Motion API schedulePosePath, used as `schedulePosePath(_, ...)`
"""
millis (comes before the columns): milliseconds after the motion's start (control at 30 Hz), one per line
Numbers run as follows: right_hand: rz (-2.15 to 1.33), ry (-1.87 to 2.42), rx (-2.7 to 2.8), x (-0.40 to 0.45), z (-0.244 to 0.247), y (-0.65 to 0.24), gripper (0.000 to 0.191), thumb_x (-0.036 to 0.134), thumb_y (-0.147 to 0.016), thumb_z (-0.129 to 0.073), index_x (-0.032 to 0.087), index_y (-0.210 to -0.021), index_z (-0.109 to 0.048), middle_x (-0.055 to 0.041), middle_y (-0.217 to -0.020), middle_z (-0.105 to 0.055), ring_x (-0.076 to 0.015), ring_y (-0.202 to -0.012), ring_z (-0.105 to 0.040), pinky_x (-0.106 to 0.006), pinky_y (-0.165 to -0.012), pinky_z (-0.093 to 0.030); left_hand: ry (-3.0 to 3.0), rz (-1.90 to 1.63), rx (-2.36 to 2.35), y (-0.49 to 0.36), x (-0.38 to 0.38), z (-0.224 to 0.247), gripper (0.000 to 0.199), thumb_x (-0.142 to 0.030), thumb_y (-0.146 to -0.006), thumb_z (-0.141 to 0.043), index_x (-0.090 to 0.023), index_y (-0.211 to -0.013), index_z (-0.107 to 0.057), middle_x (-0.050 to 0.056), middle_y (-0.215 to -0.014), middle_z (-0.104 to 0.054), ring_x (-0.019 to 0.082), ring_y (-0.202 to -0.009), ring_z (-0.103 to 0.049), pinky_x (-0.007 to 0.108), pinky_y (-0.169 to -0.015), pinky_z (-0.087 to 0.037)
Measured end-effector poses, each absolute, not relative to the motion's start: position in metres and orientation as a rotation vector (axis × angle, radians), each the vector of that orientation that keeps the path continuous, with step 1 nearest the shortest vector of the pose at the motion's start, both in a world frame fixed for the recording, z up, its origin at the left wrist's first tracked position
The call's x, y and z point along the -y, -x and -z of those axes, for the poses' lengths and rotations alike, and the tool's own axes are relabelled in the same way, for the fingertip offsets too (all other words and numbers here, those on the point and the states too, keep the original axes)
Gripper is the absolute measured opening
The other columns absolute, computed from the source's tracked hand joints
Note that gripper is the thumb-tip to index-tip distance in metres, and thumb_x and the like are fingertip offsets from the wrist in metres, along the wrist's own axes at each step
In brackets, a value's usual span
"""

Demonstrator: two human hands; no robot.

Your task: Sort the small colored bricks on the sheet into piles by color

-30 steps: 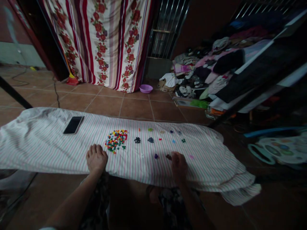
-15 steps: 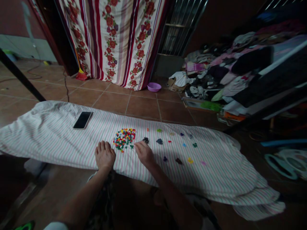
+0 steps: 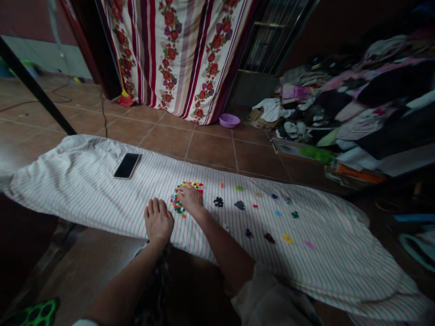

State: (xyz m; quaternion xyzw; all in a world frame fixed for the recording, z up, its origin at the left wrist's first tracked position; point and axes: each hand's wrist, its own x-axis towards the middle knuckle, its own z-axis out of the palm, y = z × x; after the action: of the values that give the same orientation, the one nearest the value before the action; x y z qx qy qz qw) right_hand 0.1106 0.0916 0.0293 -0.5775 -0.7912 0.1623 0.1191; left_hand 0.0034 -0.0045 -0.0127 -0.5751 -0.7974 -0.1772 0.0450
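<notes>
A pile of small, bead-like pieces (image 3: 178, 209) in mixed colours lies on the striped cloth (image 3: 210, 244). Over the pile is my right hand (image 3: 190, 198), its fingertips drawn together among the pieces; what they pinch, if anything, is too small to make out. My left hand (image 3: 159, 219) rests palm down on the cloth, just left of the pile, fingers stretched out and holding nothing. To the right sit small single-colour groups, among them black pieces (image 3: 218, 202), dark grey pieces (image 3: 239, 205), yellow pieces (image 3: 287, 238) and green pieces (image 3: 295, 214).
A phone (image 3: 128, 165) lies on the cloth at the left. Beyond the cloth's far edge are a tiled floor (image 3: 207, 142), a purple basin (image 3: 229, 120) and a floral curtain (image 3: 183, 59). Heaped clothes (image 3: 340, 99) fill the right back.
My right hand has moved left and forward, from the pile's right edge to over the pile. My left hand stays on the cloth. The whole view has shifted slightly.
</notes>
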Motion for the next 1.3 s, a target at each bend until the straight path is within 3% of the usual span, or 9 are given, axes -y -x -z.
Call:
schedulePosePath(233,-0.441,1.813,2.381,-0.105,-0.033,-0.095,0.025,0.034,-0.092,-0.055,0.02,-0.103,-0.072,-0.0096,-0.108,-0.071,-0.0213,-0.103,-0.063,-0.03,-0.085,-0.045,1.751,0.521,2.45,-0.003,0.004,0.014,0.05,-0.023,-0.087,-0.037,-0.007,-0.131,-0.055,0.021,-0.141,-0.052,0.034,-0.138,-0.04,0.052,-0.112,-0.03)
schedulePosePath(433,-0.48,1.917,2.386,-0.108,-0.041,-0.085,0.025,0.024,-0.091,-0.052,0.016,-0.103,-0.072,-0.0131,-0.107,-0.073,-0.0231,-0.1,-0.067,-0.031,-0.08,-0.046,1.749,0.483,2.437,-0.004,0.003,0.014,0.049,-0.023,-0.088,-0.036,-0.006,-0.13,-0.055,0.021,-0.14,-0.053,0.035,-0.136,-0.042,0.051,-0.112,-0.032)
schedulePosePath(767,-0.579,1.808,2.179,-0.097,-0.042,-0.093,0.019,0.03,-0.09,-0.053,0.022,-0.097,-0.069,-0.0045,-0.1,-0.074,-0.0183,-0.095,-0.066,-0.027,-0.079,-0.044,1.741,0.484,2.415,-0.003,0.003,0.016,0.047,-0.024,-0.089,-0.036,-0.006,-0.128,-0.056,0.02,-0.139,-0.054,0.034,-0.135,-0.043,0.049,-0.111,-0.031)
schedulePosePath(1300,-0.657,1.553,1.942,-0.065,-0.044,-0.138,0.011,0.019,-0.085,-0.057,0.022,-0.094,-0.063,-0.0003,-0.094,-0.073,-0.0141,-0.083,-0.066,-0.023,-0.076,-0.048,1.76,0.519,2.371,-0.006,0.011,0.001,0.038,-0.026,-0.088,-0.034,-0.009,-0.111,-0.06,0.02,-0.13,-0.057,0.033,-0.13,-0.044,0.048,-0.104,-0.035)
